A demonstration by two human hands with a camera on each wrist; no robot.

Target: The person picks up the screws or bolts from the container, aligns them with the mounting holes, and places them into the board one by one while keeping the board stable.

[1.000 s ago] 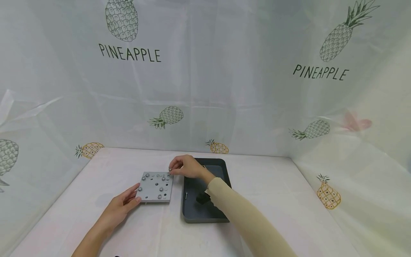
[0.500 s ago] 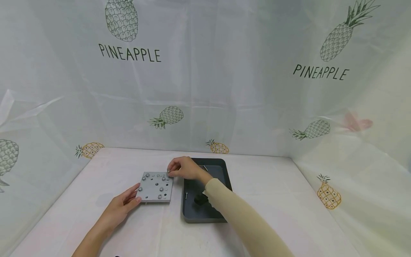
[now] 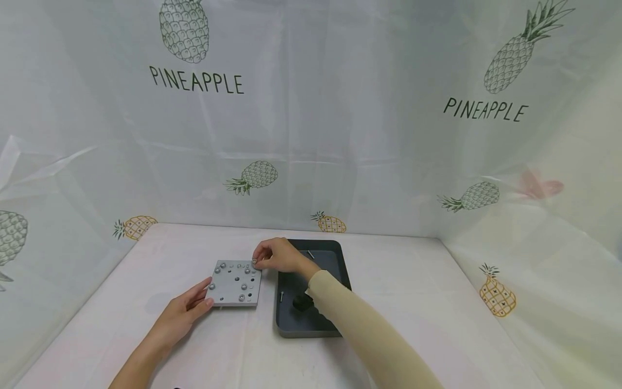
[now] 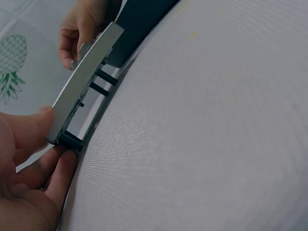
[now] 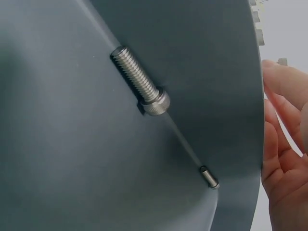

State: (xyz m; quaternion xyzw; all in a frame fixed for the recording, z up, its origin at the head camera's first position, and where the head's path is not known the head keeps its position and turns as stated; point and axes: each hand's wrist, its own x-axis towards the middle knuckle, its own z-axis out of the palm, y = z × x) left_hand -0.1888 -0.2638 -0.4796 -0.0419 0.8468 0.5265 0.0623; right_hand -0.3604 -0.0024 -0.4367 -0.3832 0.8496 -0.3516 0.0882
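Note:
A grey metal plate (image 3: 226, 292) with holes and several socket-head screws stands left of the tray. My left hand (image 3: 178, 320) grips its left edge; in the left wrist view the thumb lies against the plate's edge (image 4: 89, 74) and the fingers are beneath. Dark pegs (image 4: 106, 77) hold the plate off the table. Over the far right corner, my right hand (image 3: 283, 255) pinches a small socket-head screw (image 3: 254, 261) between thumb and fingertips. The screw's shank is hidden, so I cannot tell how deep it sits in a hole.
A dark grey tray (image 3: 307, 333) lies right of the plate, partly under the right forearm. It holds a threaded bolt (image 5: 137, 77), a smaller screw (image 5: 209, 177) and a black object (image 3: 302, 302). Pineapple-printed sheeting (image 3: 369, 178) stands behind the table.
My right hand has moved slightly left and down, bringing the screw lower onto the plate's far right corner. The left hand and the plate have stayed put.

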